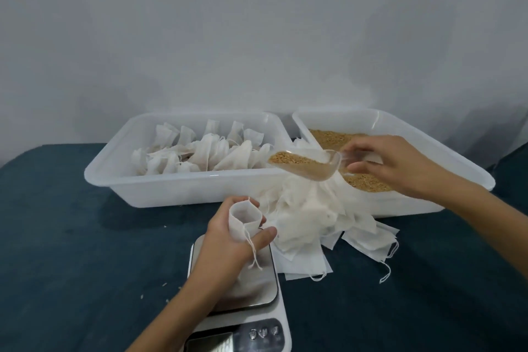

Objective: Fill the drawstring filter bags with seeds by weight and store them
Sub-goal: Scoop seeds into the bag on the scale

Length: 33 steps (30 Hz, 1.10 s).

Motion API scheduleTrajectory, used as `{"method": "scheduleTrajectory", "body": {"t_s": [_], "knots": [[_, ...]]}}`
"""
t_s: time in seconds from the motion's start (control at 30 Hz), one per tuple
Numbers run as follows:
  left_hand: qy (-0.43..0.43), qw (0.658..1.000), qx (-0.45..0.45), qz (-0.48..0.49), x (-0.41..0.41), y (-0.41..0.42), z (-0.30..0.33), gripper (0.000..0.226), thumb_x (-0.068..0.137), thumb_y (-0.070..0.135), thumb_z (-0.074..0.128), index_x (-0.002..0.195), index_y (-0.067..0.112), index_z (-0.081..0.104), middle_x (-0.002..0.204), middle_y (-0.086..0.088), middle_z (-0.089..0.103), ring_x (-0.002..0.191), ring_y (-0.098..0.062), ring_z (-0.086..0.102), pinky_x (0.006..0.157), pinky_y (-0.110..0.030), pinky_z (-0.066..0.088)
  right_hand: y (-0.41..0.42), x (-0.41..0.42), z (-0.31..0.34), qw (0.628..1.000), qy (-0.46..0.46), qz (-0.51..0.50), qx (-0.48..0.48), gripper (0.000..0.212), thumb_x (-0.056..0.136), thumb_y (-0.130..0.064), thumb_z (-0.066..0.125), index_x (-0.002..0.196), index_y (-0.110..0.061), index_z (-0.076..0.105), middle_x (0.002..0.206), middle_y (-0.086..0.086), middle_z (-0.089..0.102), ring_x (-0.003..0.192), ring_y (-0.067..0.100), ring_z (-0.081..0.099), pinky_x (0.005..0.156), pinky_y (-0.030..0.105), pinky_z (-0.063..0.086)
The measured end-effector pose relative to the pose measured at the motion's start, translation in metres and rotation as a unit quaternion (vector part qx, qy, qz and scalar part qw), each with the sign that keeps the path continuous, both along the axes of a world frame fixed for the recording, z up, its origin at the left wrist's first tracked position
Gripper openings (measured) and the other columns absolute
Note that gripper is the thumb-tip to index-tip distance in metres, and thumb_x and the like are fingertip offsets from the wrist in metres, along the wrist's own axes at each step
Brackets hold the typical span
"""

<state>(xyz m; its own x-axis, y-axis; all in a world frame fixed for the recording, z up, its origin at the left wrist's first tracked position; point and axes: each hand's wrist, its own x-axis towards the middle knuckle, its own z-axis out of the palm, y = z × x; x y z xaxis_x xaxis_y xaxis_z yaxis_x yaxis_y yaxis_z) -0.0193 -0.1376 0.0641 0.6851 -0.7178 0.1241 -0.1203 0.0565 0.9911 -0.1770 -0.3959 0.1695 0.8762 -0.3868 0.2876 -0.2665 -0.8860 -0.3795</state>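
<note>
While scoop [303, 164] hangs loaded, frame centre | left grip [228, 234] curled round open bag [244, 218], lower centre, above scale [243, 291] | right grip [400, 166] pinching scoop handle | risk: seeds [291, 158] miss narrow, floppy mouth, spill on tabletop [85, 251].

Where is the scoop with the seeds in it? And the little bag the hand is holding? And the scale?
scoop [303, 166]: head view, on the clear bowl full of seeds.
little bag [243, 220]: head view, on its white front just under the open mouth.
scale [257, 288]: head view, on the bare metal plate.
</note>
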Motion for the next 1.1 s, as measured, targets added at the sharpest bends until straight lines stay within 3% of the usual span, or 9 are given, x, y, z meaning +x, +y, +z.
{"method": "scheduleTrajectory", "body": {"t_s": [0.07,0.2,0.3,0.43,0.63,0.8,0.93,1.1], "knots": [[-0.002,1.000,-0.001,-0.001,0.001,0.000,-0.001,0.040,0.077,0.015,0.091,0.106,0.021,0.064,0.096,-0.004,0.073,0.088,-0.018,0.070,0.073,-0.022,0.057,0.016,-0.001,0.004,0.999,0.016,0.027,-0.014,0.024,0.090,-0.026,0.073,0.113,-0.025,0.071,0.103,-0.025,0.070,0.102,-0.013,0.062,0.089,0.020,0.049],[-0.015,1.000,0.011,-0.007,0.004,0.002,-0.002,0.044,0.070,0.034,0.085,0.108,0.026,0.063,0.100,0.003,0.073,0.098,-0.020,0.070,0.081,-0.029,0.057,0.036,-0.001,0.011,0.998,0.035,0.052,-0.016,0.031,0.088,-0.025,0.074,0.118,-0.028,0.071,0.106,-0.023,0.071,0.103,-0.010,0.062,0.091,0.021,0.048],[0.005,1.000,0.008,-0.007,0.004,0.002,-0.002,0.043,0.070,0.036,0.086,0.106,0.044,0.063,0.102,0.011,0.075,0.098,-0.010,0.073,0.073,-0.018,0.056,0.045,0.001,0.018,0.996,0.038,0.074,-0.011,0.031,0.087,-0.016,0.075,0.116,-0.025,0.072,0.108,-0.018,0.072,0.104,-0.003,0.063,0.091,0.012,0.045],[0.008,1.000,0.014,0.001,0.006,0.000,-0.004,0.044,0.070,0.033,0.087,0.105,0.043,0.062,0.105,0.010,0.076,0.101,-0.014,0.074,0.084,-0.030,0.059,0.051,0.006,0.028,0.993,0.048,0.087,-0.059,0.032,0.084,-0.010,0.078,0.114,-0.018,0.075,0.107,-0.012,0.072,0.101,0.009,0.064,0.087,0.009,0.041],[0.000,1.000,0.011,-0.006,0.005,0.001,-0.003,0.041,0.083,0.016,0.086,0.110,0.036,0.063,0.096,0.020,0.075,0.090,0.000,0.072,0.067,-0.004,0.047,0.056,0.014,0.038,0.988,0.069,0.095,-0.104,0.031,0.083,-0.011,0.079,0.111,-0.023,0.077,0.094,-0.023,0.066,0.094,-0.005,0.057,0.078,-0.002,0.031],[-0.002,1.000,-0.003,-0.014,0.004,0.001,-0.003,0.042,0.084,0.015,0.085,0.114,0.033,0.064,0.104,0.023,0.075,0.098,0.000,0.073,0.072,-0.001,0.045,0.059,0.020,0.039,0.984,0.078,0.102,-0.126,0.032,0.082,-0.012,0.079,0.112,-0.023,0.076,0.094,-0.019,0.067,0.091,0.006,0.059,0.082,0.007,0.034],[-0.011,1.000,-0.011,-0.017,0.005,0.001,-0.006,0.041,0.083,0.016,0.085,0.114,0.035,0.064,0.106,0.021,0.075,0.100,0.001,0.072,0.074,-0.002,0.046,0.058,0.022,0.038,0.982,0.080,0.105,-0.138,0.033,0.082,-0.013,0.080,0.112,-0.025,0.076,0.094,-0.018,0.068,0.089,0.005,0.056,0.081,0.007,0.032],[-0.016,0.999,-0.018,-0.026,0.006,0.001,-0.008,0.044,0.082,0.016,0.086,0.115,0.036,0.064,0.106,0.021,0.075,0.101,0.001,0.071,0.076,-0.005,0.049,0.059,0.024,0.040,0.978,0.081,0.110,-0.160,0.033,0.081,-0.012,0.081,0.111,-0.024,0.077,0.093,-0.010,0.071,0.090,0.017,0.061,0.081,0.028,0.035]]}}
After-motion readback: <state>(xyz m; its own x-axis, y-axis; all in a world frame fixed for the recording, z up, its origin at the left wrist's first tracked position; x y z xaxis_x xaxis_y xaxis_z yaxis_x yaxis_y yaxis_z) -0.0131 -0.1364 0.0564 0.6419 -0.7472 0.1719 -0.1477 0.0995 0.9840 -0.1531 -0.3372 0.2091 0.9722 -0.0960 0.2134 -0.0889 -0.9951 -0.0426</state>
